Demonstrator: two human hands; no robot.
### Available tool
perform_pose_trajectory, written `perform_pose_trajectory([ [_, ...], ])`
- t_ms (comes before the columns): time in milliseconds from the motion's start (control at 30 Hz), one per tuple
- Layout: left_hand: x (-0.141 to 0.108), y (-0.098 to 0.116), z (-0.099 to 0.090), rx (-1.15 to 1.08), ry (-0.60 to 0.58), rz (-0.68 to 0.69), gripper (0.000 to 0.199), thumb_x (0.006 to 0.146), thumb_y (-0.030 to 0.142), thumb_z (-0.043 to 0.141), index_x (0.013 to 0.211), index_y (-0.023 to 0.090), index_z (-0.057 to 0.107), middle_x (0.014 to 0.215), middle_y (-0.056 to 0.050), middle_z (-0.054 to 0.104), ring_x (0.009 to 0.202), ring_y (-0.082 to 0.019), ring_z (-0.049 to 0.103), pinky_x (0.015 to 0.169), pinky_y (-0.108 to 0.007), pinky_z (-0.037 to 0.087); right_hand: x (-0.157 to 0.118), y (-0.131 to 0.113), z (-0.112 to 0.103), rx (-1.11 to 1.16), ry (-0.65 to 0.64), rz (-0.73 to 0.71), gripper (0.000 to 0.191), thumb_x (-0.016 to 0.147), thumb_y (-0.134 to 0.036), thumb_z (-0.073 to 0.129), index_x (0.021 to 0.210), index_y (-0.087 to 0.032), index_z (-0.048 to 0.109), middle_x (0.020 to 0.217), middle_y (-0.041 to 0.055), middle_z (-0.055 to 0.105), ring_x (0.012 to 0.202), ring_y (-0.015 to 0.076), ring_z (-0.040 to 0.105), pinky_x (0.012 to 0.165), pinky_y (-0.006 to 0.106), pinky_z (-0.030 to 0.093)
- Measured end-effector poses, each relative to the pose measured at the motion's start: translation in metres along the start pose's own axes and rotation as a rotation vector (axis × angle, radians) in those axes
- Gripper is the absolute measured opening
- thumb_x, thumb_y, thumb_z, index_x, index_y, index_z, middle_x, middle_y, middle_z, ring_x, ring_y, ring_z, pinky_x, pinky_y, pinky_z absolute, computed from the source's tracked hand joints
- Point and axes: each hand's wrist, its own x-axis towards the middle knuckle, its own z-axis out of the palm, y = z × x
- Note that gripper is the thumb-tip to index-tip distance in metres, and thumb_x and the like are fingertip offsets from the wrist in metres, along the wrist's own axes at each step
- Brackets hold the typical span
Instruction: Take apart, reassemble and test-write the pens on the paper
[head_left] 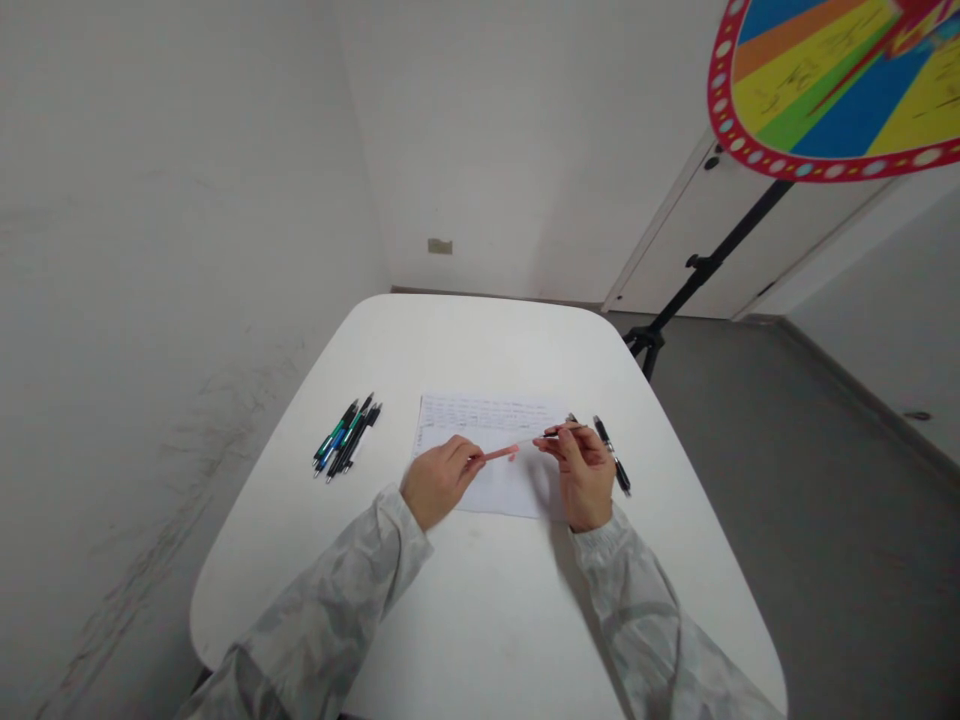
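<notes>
My left hand (441, 480) pinches a thin pink-orange stick (499, 453) that points to the right. A small pink piece (514, 453) shows at its far end. Between the fingers of my right hand (581, 475) is a slim pen (553, 435) with a clear part and a dark part, its clear end close to the pink stick. Whether the two touch is too small to tell. Below both hands lies a sheet of paper (491, 490) with lines of handwriting across its top.
Several pens (346, 440) lie bunched on the left of the white table (480, 350). Beside my right hand lies a black pen (613, 458). A colourful wheel (840, 90) on a black stand (682, 290) rises behind the table at the right.
</notes>
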Motion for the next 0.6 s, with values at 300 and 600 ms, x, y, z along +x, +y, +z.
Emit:
perform_pose_trajectory([
  [300,0.001,0.001,-0.002,0.019,0.052,0.048,0.027,0.115,0.036,0.044,0.106,0.019,0.063,0.096,-0.003,0.070,0.082,-0.016,0.069,0.070,-0.029,0.054,0.001,-0.003,-0.007,-0.006,0.060,-0.081,0.029,0.086,-0.043,0.087,0.090,-0.019,0.071,0.089,0.0020,0.076,0.067,0.0150,0.077,0.069,0.029,0.066],
  [600,-0.001,0.001,-0.001,0.042,0.031,0.058,0.025,0.114,0.035,0.047,0.105,0.019,0.063,0.096,-0.003,0.070,0.077,-0.015,0.068,0.067,-0.029,0.053,-0.009,-0.001,-0.006,-0.144,-0.051,-0.085,0.021,0.090,-0.039,0.084,0.090,-0.020,0.075,0.091,0.0040,0.077,0.076,0.0187,0.078,0.074,0.035,0.067],
])
